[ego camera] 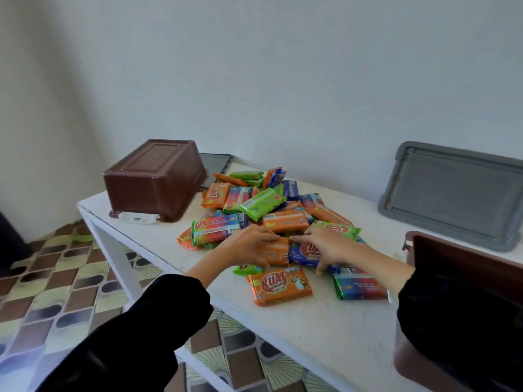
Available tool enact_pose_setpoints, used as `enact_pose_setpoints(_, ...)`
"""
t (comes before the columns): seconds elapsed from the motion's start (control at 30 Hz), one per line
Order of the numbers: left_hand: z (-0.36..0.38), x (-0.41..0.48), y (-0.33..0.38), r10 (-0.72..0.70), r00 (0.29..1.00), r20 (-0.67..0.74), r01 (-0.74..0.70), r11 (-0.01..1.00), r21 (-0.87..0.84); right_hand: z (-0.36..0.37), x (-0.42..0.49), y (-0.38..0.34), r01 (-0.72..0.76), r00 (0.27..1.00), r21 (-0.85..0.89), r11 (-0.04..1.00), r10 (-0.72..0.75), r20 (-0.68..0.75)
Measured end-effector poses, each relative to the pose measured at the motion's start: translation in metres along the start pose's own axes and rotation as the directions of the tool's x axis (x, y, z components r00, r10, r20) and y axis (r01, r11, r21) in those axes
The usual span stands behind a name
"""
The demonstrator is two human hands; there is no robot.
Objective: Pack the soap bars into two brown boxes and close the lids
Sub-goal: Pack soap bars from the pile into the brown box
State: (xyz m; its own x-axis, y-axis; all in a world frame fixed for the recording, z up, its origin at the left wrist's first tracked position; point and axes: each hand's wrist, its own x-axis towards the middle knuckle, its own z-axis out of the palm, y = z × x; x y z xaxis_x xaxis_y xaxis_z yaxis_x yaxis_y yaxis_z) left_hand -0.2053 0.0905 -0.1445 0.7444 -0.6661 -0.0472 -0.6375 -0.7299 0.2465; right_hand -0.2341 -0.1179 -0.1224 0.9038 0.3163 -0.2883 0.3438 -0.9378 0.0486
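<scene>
Orange and blue wrappers are filling my grip. My left fingers (266, 237) are curling over an orange bar (276, 256), with the thumb tucking against its near edge. My right fingers (300, 238) are spreading across a blue bar (304, 254) just beside it, with the thumb hooking its near side. Both bars are lying at the near edge of the soap pile (263, 206), and my fingertips are almost meeting above the two of them.

That pile of orange, green and blue bars is sitting heaped in the middle of the white desk (325, 335). A KUAT bar (280, 287), also orange, is lying flat closer to me, just in front of the two I am gripping.

One brown box, the left box (152, 179), is resting upside down at the far left corner, a dark lid (215, 165) peeking out behind it. Its twin, the right box (452, 258), is standing at the right with its inner wall showing and my black sleeve (452, 321) covering much of it. Behind it a grey lid (452, 193) is leaning against the wall.
</scene>
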Motion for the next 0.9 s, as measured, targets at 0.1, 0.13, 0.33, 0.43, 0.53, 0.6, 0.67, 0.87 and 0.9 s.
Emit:
enact_pose_setpoints(0.1, 0.0, 0.002, -0.004, 0.017, 1.0, -0.009, -0.016, 0.998, 0.053, 0.004, -0.002, -0.001, -0.011, 1.0, -0.021, 1.0, 0.011, -0.01)
enact_pose_setpoints(0.13, 0.0, 0.003, -0.004, 0.02, 1.0, -0.012, -0.019, 0.997, 0.074, 0.005, -0.001, -0.002, -0.013, 1.0, -0.019, 1.0, 0.013, -0.029)
enact_pose_setpoints(0.33, -0.004, 0.004, 0.002, 0.024, 1.0, 0.009, -0.025, 0.99, 0.139, 0.006, 0.001, -0.006, -0.037, 0.996, 0.003, 0.999, 0.037, -0.075)
enact_pose_setpoints(0.43, -0.006, 0.004, 0.004, 0.018, 1.0, 0.015, -0.02, 0.988, 0.151, 0.004, -0.001, -0.007, -0.042, 0.996, 0.021, 0.999, 0.043, -0.075)
enact_pose_setpoints(0.53, -0.01, 0.003, 0.007, 0.019, 1.0, 0.02, -0.022, 0.99, 0.141, 0.0, -0.004, -0.008, -0.052, 0.996, 0.061, 0.997, 0.056, -0.064)
enact_pose_setpoints(0.6, -0.014, 0.002, 0.007, 0.023, 1.0, 0.005, -0.024, 0.991, 0.135, -0.004, -0.007, -0.007, -0.054, 0.995, 0.103, 0.993, 0.062, -0.075)
enact_pose_setpoints(0.67, -0.018, 0.001, 0.006, 0.022, 1.0, -0.02, -0.02, 0.995, 0.102, -0.01, -0.011, -0.005, -0.052, 0.991, 0.127, 0.99, 0.067, -0.113)
enact_pose_setpoints(0.87, -0.05, 0.007, 0.023, 0.076, 0.989, -0.125, -0.065, 0.994, 0.092, -0.044, -0.036, 0.013, -0.079, 0.954, 0.22, 0.972, 0.137, -0.266)
enact_pose_setpoints(0.9, -0.057, 0.009, 0.029, 0.091, 0.985, -0.147, -0.077, 0.992, 0.099, -0.05, -0.042, 0.019, -0.086, 0.946, 0.24, 0.967, 0.155, -0.287)
